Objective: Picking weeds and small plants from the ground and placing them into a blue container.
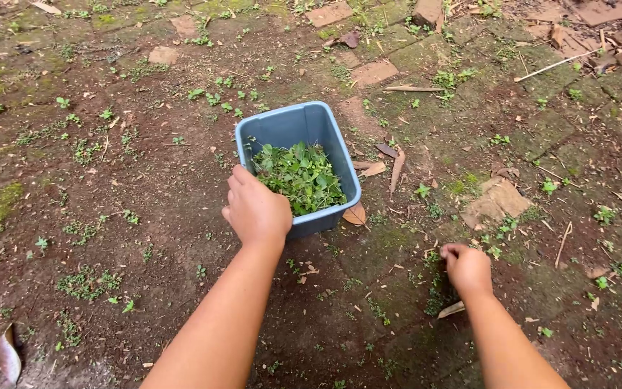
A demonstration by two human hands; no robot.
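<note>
On bare brown dirt (pixel 109 209) dotted with small weeds, the left hand (pixel 255 211) curls closed over the near left rim of a blue plastic bin (pixel 298 124), fingers wrapped on the edge, so it has hold of the bin itself. The bin sits just at one o'clock from that hand, its long axis running from five o'clock to eleven, open top facing up, half full of plucked green leaves (pixel 300 176). A dry brown leaf (pixel 355 215) touches its near right corner. The right hand (pixel 467 269), well apart at four o'clock from the bin, is pinched shut on a low weed clump (pixel 440 292) among mossy paving bricks (pixel 498 198); the left hand is far nearer the bin
</note>
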